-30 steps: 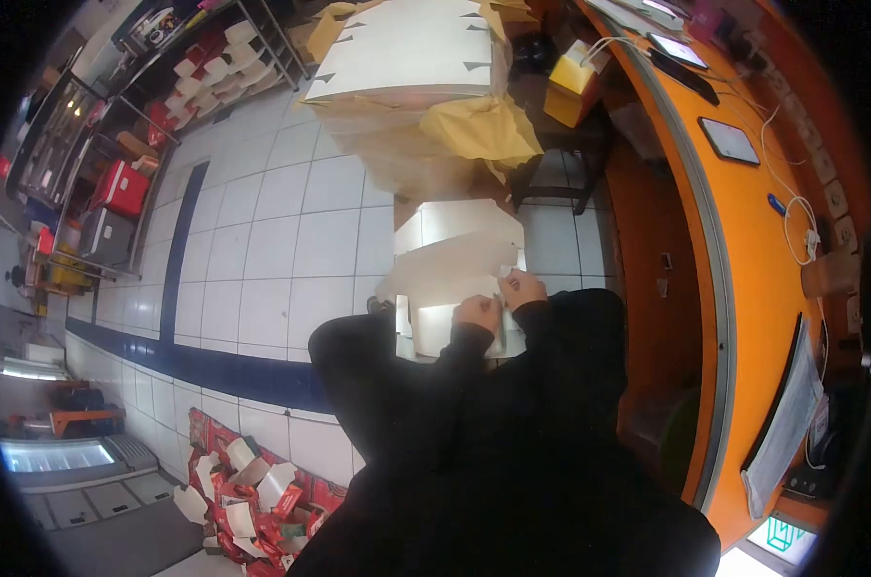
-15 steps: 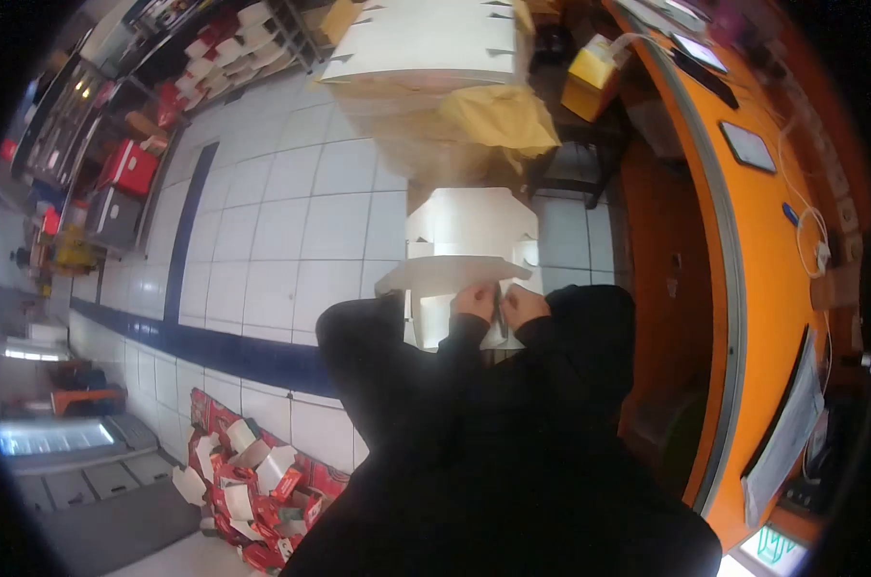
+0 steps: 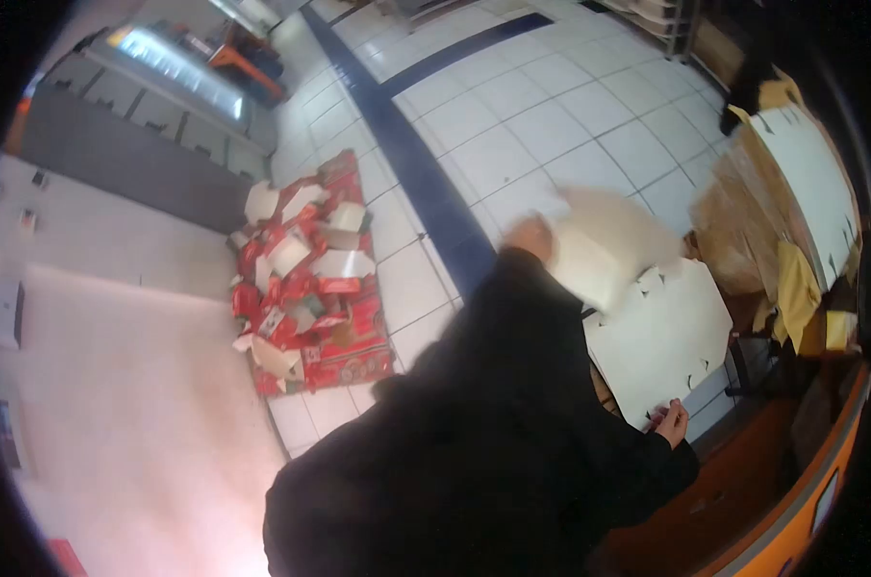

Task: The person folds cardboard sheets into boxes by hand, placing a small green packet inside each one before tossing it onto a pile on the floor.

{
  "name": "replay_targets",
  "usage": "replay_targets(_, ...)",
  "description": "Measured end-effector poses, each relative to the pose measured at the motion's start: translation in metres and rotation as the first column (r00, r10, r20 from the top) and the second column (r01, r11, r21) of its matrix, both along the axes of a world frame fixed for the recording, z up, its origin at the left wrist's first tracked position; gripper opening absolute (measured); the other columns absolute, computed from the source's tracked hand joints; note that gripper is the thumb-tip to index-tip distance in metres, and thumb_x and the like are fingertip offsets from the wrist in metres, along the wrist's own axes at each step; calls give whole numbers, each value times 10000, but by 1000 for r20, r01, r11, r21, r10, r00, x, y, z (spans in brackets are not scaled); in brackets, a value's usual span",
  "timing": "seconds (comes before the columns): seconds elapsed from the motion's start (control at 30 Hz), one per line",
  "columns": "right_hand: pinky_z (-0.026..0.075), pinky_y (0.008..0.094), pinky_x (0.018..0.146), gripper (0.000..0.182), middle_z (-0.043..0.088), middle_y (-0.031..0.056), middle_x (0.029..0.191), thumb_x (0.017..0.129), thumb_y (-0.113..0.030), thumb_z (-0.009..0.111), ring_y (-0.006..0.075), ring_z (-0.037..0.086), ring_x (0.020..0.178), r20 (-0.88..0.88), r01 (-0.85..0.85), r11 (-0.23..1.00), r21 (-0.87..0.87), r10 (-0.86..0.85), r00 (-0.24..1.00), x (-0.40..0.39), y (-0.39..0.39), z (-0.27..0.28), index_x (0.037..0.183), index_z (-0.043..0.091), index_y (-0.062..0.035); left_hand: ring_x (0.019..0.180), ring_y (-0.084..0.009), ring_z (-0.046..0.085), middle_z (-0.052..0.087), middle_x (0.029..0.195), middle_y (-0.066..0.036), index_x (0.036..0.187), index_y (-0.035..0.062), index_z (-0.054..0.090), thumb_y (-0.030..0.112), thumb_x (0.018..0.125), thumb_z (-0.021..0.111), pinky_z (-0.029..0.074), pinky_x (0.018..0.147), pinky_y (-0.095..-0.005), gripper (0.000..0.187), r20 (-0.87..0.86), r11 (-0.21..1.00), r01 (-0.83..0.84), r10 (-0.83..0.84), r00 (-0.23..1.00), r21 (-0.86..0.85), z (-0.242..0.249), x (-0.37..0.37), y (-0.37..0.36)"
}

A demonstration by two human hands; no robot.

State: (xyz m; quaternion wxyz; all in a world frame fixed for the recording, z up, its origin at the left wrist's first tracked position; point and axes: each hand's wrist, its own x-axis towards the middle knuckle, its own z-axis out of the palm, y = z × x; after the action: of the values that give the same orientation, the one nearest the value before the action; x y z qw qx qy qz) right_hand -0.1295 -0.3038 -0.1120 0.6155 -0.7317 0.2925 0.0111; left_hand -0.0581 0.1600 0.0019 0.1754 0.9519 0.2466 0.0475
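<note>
My left hand (image 3: 531,238) is blurred and stretched out to the left, closed on a partly folded paperboard box (image 3: 589,255). The box is white inside with pale brown flaps, smeared by motion. Beneath and to the right of it lies a flat white box blank (image 3: 661,332) with small slits along its edges. My right hand (image 3: 674,421) is at the blank's near right corner, fingers bent together against its edge. Both arms are in black sleeves.
On the floor at left, several red and white folded boxes (image 3: 301,260) are piled on a red patterned mat (image 3: 358,327). A wrapped stack of white blanks (image 3: 806,183) stands at right, near an orange counter (image 3: 791,519). White tiles with a dark blue band (image 3: 435,221) cover the floor.
My view has swung left toward the piled boxes. My hands, close together at the box before, are now apart: the left carries the box leftward, the right is at the flat blank's edge.
</note>
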Motion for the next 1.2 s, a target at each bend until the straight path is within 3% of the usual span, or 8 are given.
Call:
replay_targets(0.1,401,269,495,343,569,38,729,908,-382,625,110,486,585,-12,3,1000,6,-3,1000,4,-2,-14,986,593,-50,796,-264,639,638,844,-110,880,87,648,319,818,569,507,696,-411,253,-135,715,-128,299,945,687,-9,-92,197)
replay_targets(0.2,402,261,497,349,576,36,747,909,-384,623,109,491,585,-76,29,998,-63,-33,997,2,7,-1,999,591,-48,1097,-360,549,588,1130,-226,1195,57,569,671,800,399,433,909,-434,750,-132,766,-628,643,755,138,66,-242,312)
replay_targets(0.33,482,405,684,551,590,133,763,819,-462,694,284,584,726,-123,-84,756,-650,4,992,3,4,-10,1124,591,-15,1126,-392,570,611,1131,-276,1237,41,591,787,785,373,429,953,-446,899,-169,690,-706,724,669,161,74,-287,255)
replay_targets(0.37,491,437,754,629,622,193,827,786,-475,712,357,608,808,-29,-54,562,-825,52,998,2,-10,-39,1166,577,8,1086,-381,594,627,1102,-267,1204,39,610,758,793,408,444,930,-441,852,-195,705,-687,709,677,177,62,-269,237)
replay_targets(0.43,493,450,856,652,634,282,1033,755,-434,724,384,622,953,-90,-134,733,-667,100,991,2,-25,-72,1171,579,46,1001,-347,640,654,1063,-236,1136,34,644,671,820,498,479,872,-426,725,-271,778,-602,628,729,181,29,-221,202)
replay_targets(0.57,456,455,936,693,563,258,1182,729,-389,719,390,555,1105,-282,-186,648,-739,-47,958,-7,32,10,1272,524,-6,848,-304,654,662,949,-175,1042,10,649,316,871,622,511,750,-380,352,372,997,47,-18,928,-68,-25,-80,36)
replay_targets(0.7,463,429,914,542,570,189,1174,752,-290,720,350,566,1084,-206,-80,698,-711,-99,973,-4,44,31,1229,566,-82,1051,-350,565,608,1075,-175,1160,14,576,317,898,549,457,899,-440,401,198,857,435,-393,898,-277,-33,9,-117)
replay_targets(1.2,488,435,692,196,641,129,808,831,-158,672,345,637,801,26,158,759,-632,-183,983,-9,24,10,908,521,-58,1118,-392,519,507,1233,-226,1302,-16,464,288,863,590,447,928,-442,548,-1,839,474,-492,871,-267,-77,1,-180)
